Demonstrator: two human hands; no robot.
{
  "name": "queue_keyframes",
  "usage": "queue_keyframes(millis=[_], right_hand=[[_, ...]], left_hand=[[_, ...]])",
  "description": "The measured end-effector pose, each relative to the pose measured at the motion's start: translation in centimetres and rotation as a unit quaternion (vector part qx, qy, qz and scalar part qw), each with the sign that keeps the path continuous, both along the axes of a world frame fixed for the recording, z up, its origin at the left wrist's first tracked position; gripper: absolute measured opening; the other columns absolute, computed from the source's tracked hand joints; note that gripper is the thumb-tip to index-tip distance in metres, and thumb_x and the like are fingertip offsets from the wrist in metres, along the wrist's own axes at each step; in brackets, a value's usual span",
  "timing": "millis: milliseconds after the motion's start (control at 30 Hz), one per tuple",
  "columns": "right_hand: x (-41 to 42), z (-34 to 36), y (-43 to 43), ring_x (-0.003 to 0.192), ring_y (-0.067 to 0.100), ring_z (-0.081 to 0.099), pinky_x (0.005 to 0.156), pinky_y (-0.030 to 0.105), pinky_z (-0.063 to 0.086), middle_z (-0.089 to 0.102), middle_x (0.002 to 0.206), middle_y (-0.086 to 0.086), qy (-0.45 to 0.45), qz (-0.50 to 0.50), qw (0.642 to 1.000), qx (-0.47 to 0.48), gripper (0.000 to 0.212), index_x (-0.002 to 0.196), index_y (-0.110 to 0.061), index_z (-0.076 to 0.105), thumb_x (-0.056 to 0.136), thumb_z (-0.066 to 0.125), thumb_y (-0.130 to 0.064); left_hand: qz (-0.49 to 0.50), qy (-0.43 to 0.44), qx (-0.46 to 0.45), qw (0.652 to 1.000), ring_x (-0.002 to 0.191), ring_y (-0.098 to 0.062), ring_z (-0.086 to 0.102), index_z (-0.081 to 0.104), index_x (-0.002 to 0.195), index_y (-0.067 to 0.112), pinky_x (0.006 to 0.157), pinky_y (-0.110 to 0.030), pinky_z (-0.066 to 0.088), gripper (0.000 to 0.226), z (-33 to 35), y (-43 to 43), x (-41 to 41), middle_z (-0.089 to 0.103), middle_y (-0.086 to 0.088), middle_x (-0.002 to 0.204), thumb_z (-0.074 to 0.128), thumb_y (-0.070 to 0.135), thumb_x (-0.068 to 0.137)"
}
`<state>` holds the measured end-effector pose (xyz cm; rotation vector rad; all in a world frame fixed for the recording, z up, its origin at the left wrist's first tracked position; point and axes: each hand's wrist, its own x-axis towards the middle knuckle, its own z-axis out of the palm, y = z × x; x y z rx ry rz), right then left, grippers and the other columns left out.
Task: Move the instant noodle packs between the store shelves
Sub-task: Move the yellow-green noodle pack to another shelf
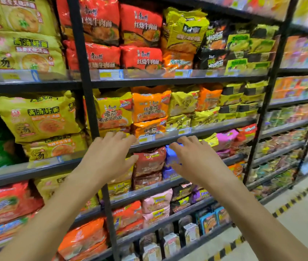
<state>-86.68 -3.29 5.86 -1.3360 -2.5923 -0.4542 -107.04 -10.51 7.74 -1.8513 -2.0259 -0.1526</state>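
Note:
Both my hands reach toward the middle shelf of a black metal rack full of instant noodle packs. My left hand (109, 153) is spread with straight fingers in front of the shelf edge (160, 143), just below a yellow tomato-beef pack (113, 112). My right hand (194, 157) is also spread and holds nothing; it hovers over a blue-purple pack (170, 157). Between the hands stands a dark red pack (149, 161). An orange pack (150, 105) sits on the shelf above them.
A black upright post (87, 91) divides the rack left of my left hand. Red packs (140, 25) fill the top shelf, large yellow packs (36, 115) the left bay. Cup noodles (190, 232) stand low down. A floor with yellow-black tape (285, 206) lies to the right.

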Motion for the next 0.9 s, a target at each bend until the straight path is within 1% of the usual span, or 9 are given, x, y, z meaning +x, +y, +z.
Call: queue_keyframes(millis=[133, 267, 333, 433, 567, 733, 900], right_hand=[[2.7, 0.9, 1.7, 0.133, 0.031, 0.038, 0.102, 0.043, 0.037, 0.044, 0.145, 0.004, 0.007, -0.001, 1.0, 0.016, 0.048, 0.145, -0.021, 0.041, 0.101, 0.049, -0.04], [5.1, 1.3, 4.5, 0.133, 0.03, 0.037, 0.101, 0.043, 0.038, 0.046, 0.143, 0.004, 0.001, -0.003, 1.0, 0.018, 0.044, 0.139, -0.021, 0.045, 0.1, 0.051, -0.039], [6.2, 1.8, 6.2, 0.133, 0.029, 0.037, 0.1, 0.043, 0.038, 0.046, 0.143, 0.003, 0.002, -0.002, 1.0, 0.018, 0.044, 0.139, -0.021, 0.045, 0.099, 0.052, -0.039], [7.7, 2.5, 9.2, 0.136, 0.028, 0.036, 0.103, 0.044, 0.037, 0.044, 0.146, 0.004, -0.005, 0.015, 1.0, 0.018, 0.05, 0.144, -0.024, 0.042, 0.099, 0.053, -0.042], [10.1, 3.5, 13.6, 0.137, 0.027, 0.035, 0.107, 0.044, 0.037, 0.041, 0.15, 0.003, -0.018, 0.03, 0.999, -0.002, 0.057, 0.149, -0.028, 0.037, 0.098, 0.055, -0.045], [13.7, 4.5, 18.8, 0.138, 0.026, 0.034, 0.108, 0.044, 0.038, 0.04, 0.15, 0.002, -0.01, 0.027, 0.999, 0.027, 0.059, 0.149, -0.029, 0.036, 0.096, 0.054, -0.05], [15.2, 5.5, 24.0, 0.139, 0.028, 0.034, 0.108, 0.044, 0.039, 0.039, 0.151, 0.005, 0.012, 0.047, 0.998, 0.04, 0.057, 0.147, -0.026, 0.038, 0.098, 0.053, -0.048]], left_hand=[[-0.014, 0.006, 0.017, 1.0, 0.136, -0.023, 0.047, 0.038, 0.149, 0.033, 0.105, -0.042, 0.045, 0.055, 1.1, 2.2, 2.5, 0.048, 0.003, 0.15, 0.044, 0.058, 0.1], [-0.019, 0.012, 0.024, 0.999, 0.133, -0.024, 0.048, 0.04, 0.146, 0.033, 0.102, -0.041, 0.043, 0.052, 1.7, 5.1, 4.5, 0.051, 0.002, 0.144, 0.044, 0.057, 0.1], [-0.02, 0.011, 0.025, 0.999, 0.136, -0.025, 0.046, 0.039, 0.147, 0.033, 0.103, -0.042, 0.042, 0.052, 1.8, 6.9, 5.5, 0.05, 0.002, 0.146, 0.044, 0.056, 0.1], [-0.022, 0.003, 0.033, 0.999, 0.137, -0.025, 0.045, 0.039, 0.149, 0.033, 0.106, -0.044, 0.044, 0.054, 2.2, 10.1, 6.8, 0.049, 0.002, 0.149, 0.044, 0.056, 0.1], [-0.02, 0.001, 0.047, 0.999, 0.137, -0.024, 0.046, 0.037, 0.15, 0.034, 0.103, -0.042, 0.044, 0.058, 3.0, 14.7, 8.8, 0.047, 0.003, 0.152, 0.044, 0.06, 0.099], [-0.023, 0.007, 0.07, 0.997, 0.14, -0.024, 0.042, 0.04, 0.147, 0.034, 0.109, -0.044, 0.041, 0.055, 3.7, 19.7, 11.7, 0.045, 0.002, 0.151, 0.043, 0.059, 0.098], [-0.004, 0.016, 0.084, 0.996, 0.142, -0.022, 0.038, 0.039, 0.148, 0.035, 0.111, -0.043, 0.039, 0.054, 4.1, 23.1, 13.7, 0.043, 0.004, 0.153, 0.044, 0.057, 0.099]])
